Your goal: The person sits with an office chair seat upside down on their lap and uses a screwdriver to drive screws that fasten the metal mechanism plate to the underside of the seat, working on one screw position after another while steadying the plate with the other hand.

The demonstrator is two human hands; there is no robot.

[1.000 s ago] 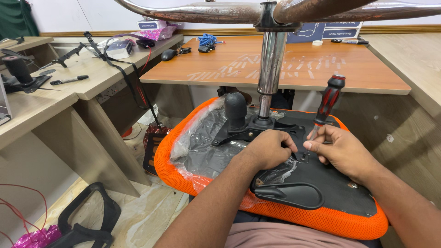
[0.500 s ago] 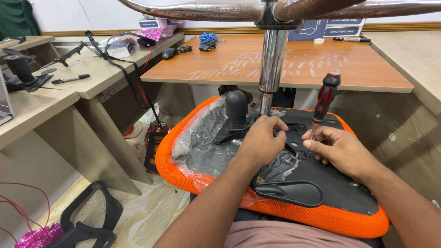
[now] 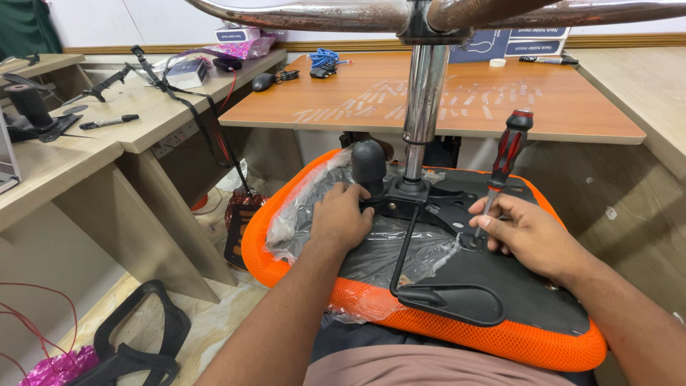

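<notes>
Wooden desks ring the spot where an upturned orange chair seat (image 3: 429, 322) rests on the person's lap, its black base plate (image 3: 493, 286) facing up. Just right of the chrome column (image 3: 423, 93), the red-and-black screwdriver (image 3: 502, 166) stands nearly upright, tip on the plate, pinched low on its shaft by the right hand (image 3: 532, 239). A moment ago that hand sat nearer the column; it has shifted outward. The left hand (image 3: 343, 218) lies fingers curled over the mechanism beside the black knob (image 3: 369, 163).
</notes>
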